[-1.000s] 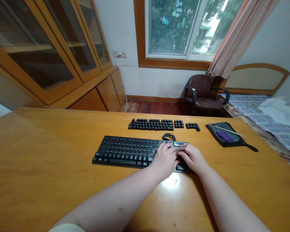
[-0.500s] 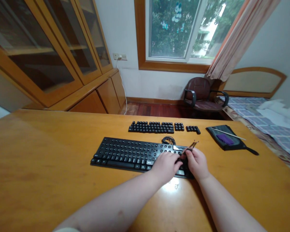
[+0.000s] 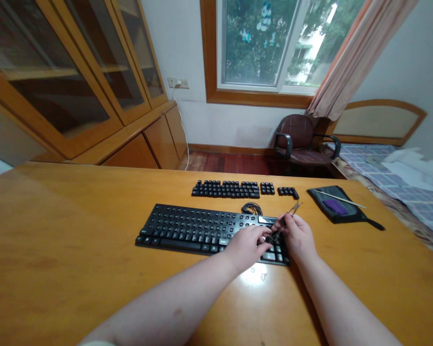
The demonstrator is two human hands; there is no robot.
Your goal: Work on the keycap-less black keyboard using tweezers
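Note:
A black keyboard (image 3: 198,229) lies on the wooden table (image 3: 65,230) in front of me. My right hand (image 3: 299,234) is closed round a thin metal tool like tweezers (image 3: 290,213), its far end sticking up toward the back right. The tool's lower tip points down at the keys on the keyboard's right end. My left hand (image 3: 247,244) rests over those same keys, its fingers pinched at the tool's tip; whether it holds a key is hidden. A row of loose black keycaps (image 3: 225,189) lies behind the keyboard, with two smaller groups (image 3: 287,191) to its right.
A dark pouch (image 3: 337,212) with a purple cloth (image 3: 335,206) and a thin stick (image 3: 339,198) lies at the right of the table. A coiled black cable (image 3: 251,208) sits behind the keyboard. Cabinets (image 3: 75,86), a chair (image 3: 301,139) and a bed (image 3: 400,182) stand beyond.
A second ago both hands lay flat together on the keyboard's right end. My right hand has since lifted and tilted the metal tool, and my left fingers have moved to its tip.

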